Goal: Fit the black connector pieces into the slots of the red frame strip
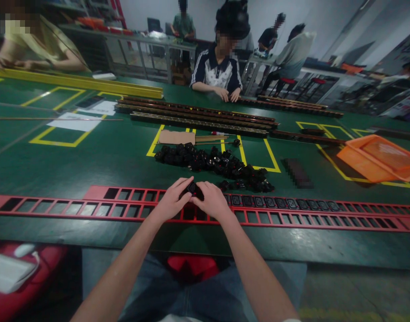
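Both hands meet over a long red slotted strip lying across the green table. My left hand and my right hand pinch a small black socket part between their fingertips, right above the strip's slots. To the right of my hands, several slots hold black sockets; the slots to the left are empty. A heap of loose black socket parts lies just beyond my hands.
Long dark strips lie further back, with a cardboard piece and thin rods. An orange tray sits at right. A person works across the table; others sit at far benches. Yellow rail at back left.
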{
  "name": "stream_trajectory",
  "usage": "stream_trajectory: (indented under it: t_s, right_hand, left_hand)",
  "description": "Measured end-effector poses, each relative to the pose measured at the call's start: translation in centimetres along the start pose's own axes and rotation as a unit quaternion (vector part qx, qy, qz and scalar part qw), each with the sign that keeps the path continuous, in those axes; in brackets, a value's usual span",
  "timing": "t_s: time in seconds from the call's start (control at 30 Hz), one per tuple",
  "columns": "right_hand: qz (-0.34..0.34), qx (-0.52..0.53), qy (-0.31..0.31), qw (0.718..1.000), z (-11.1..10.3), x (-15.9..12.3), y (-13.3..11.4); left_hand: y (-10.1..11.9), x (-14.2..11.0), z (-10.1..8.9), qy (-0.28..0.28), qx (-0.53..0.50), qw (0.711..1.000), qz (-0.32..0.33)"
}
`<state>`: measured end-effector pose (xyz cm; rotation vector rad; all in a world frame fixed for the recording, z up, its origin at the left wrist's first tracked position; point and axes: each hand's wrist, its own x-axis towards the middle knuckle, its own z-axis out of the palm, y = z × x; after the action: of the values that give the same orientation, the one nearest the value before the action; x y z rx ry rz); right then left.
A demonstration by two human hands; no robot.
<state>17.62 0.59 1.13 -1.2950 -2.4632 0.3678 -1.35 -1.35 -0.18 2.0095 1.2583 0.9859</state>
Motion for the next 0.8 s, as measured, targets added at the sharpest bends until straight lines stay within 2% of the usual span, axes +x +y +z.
stream_trajectory:
  t_s: [0.23, 0.4, 0.8]
  right_hand:
    - [-0.014, 0.026, -0.006, 1.000, -0.24, -0.17, -0.18]
    - [-0.040, 0.036, -0.012, 0.998, -0.49, -0.28, -0.19]
    - [-0.051, 0.017, -0.027, 0.998, -0.59, -0.16, -0.24]
  left_hand:
    - [-0.63, -0.39, -0.84, -0.006, 0.065, 0.998, 0.008]
    - [-0.70, -0.65, -0.82, -0.023, 0.061, 0.998, -0.008]
    - [-0.25, -0.74, -0.72, -0.041, 0.065, 0.997, 0.009]
